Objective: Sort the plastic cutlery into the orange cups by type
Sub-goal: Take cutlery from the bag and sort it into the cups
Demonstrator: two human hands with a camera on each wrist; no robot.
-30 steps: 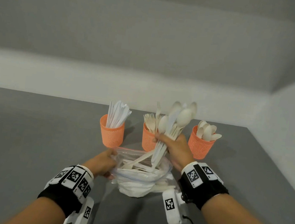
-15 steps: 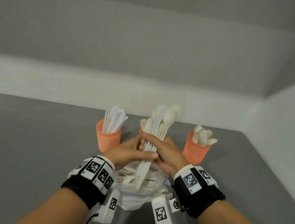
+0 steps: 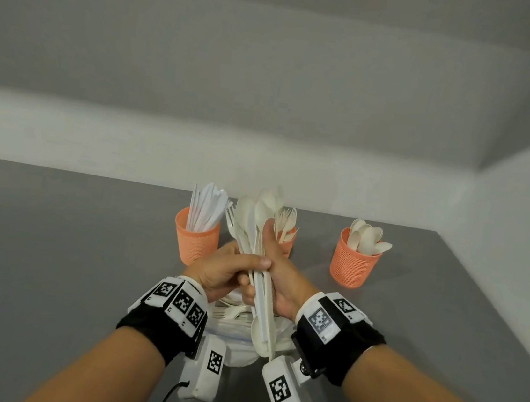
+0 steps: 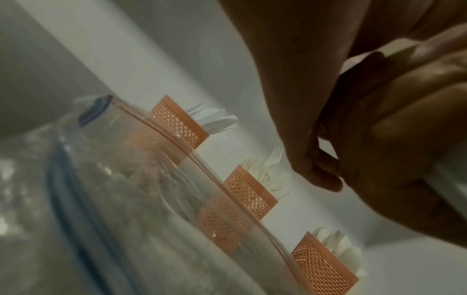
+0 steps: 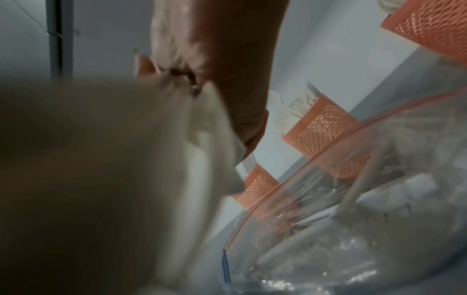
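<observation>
On wrist bands [image 3: 182, 302], unreadable black-and-white markers.

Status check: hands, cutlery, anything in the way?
Both hands, left and right, grip one mixed bundle above the bag. Three cups part-filled: knives, forks, spoons. Nothing blocking them.

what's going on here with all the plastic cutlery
A person is sorting plastic cutlery into three orange cups. Both the left hand and right hand grip a mixed bundle of cutlery above a clear bag that holds more. Behind it stand the knife cup, the fork cup and the spoon cup, each already partly filled.
</observation>
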